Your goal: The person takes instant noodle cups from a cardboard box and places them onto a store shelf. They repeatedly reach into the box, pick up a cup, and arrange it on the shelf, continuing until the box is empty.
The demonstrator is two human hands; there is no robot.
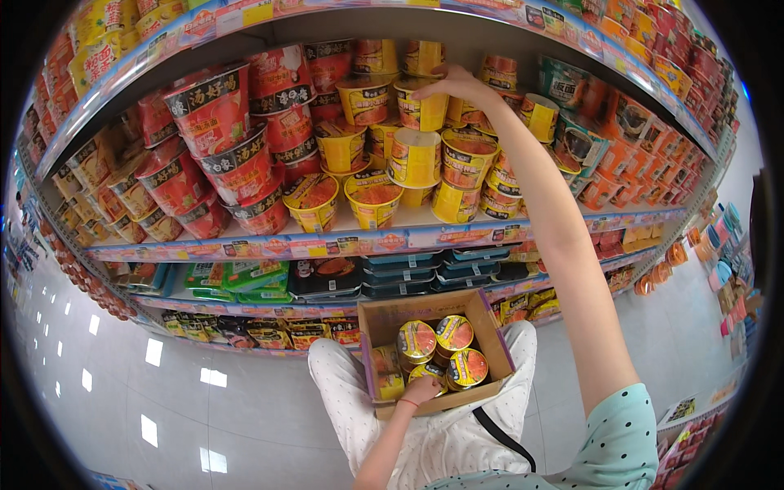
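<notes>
My right hand reaches up to the shelf, its fingers around the upper part of a yellow instant-noodle cup that stands on other yellow cups. My left hand rests with curled fingers on a yellow noodle cup in an open cardboard box on my lap. Whether it grips that cup cannot be told. Several more yellow cups stand in the box, and one lies against its left side.
Red noodle tubs are stacked left of the yellow cups, orange ones to the right. The shelf edge runs below them. Lower shelves hold green packs, dark trays and bagged noodles. Another shelf edge curves overhead.
</notes>
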